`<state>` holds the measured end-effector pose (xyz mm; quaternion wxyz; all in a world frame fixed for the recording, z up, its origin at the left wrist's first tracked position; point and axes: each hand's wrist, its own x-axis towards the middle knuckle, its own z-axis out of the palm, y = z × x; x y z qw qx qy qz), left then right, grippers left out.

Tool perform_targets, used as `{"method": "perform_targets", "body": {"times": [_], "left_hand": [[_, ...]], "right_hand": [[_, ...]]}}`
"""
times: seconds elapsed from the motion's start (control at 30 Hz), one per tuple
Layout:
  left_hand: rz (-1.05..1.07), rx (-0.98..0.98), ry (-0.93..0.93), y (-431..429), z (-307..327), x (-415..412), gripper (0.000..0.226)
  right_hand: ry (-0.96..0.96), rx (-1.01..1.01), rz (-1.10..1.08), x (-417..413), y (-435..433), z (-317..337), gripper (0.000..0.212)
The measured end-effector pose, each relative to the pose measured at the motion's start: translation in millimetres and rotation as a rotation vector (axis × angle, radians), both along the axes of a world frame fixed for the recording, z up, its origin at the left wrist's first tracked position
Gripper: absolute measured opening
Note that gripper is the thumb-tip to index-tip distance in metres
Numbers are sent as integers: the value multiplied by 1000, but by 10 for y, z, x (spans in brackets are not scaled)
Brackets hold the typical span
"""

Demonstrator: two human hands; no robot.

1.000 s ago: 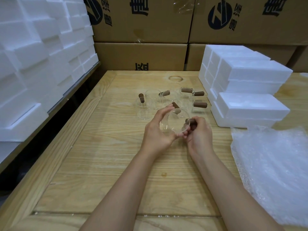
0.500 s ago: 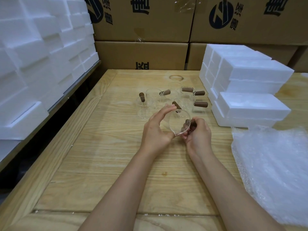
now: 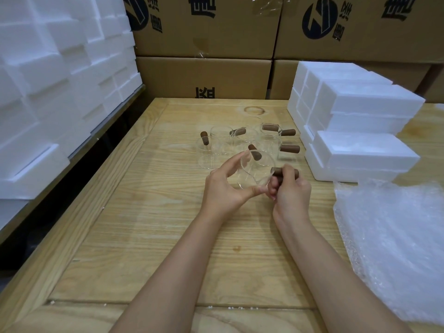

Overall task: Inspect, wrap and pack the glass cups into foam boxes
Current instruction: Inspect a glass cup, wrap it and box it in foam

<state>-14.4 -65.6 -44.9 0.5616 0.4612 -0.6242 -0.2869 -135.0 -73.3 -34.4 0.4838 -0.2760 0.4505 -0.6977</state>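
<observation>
A clear glass cup [image 3: 255, 171] with a brown wooden handle is held tilted above the wooden table [image 3: 149, 231], between both hands. My left hand [image 3: 224, 188] cups its glass body between thumb and fingers. My right hand [image 3: 289, 189] grips the wooden handle [image 3: 278, 171]. Behind them several more glass cups [image 3: 223, 143] with wooden handles stand grouped on the table. White foam boxes [image 3: 360, 150] are stacked at the right. A sheet of bubble wrap [image 3: 394, 241] lies at the near right.
More foam pieces [image 3: 48, 87] are piled along the left, across a dark gap from the table's left edge. Cardboard cartons [image 3: 204, 75] form a wall behind the table.
The cup has turned in my hands, its handle now lying level to the right under my right fingers. Both hands stay at the same spot over the table.
</observation>
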Motion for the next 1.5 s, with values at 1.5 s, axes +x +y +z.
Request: {"method": "perform_targets", "body": {"times": [1.5], "left_hand": [[73,-63,61,-70,-70,15,69]], "right_hand": [[-21,-165,140,13,-37,49,21]]}}
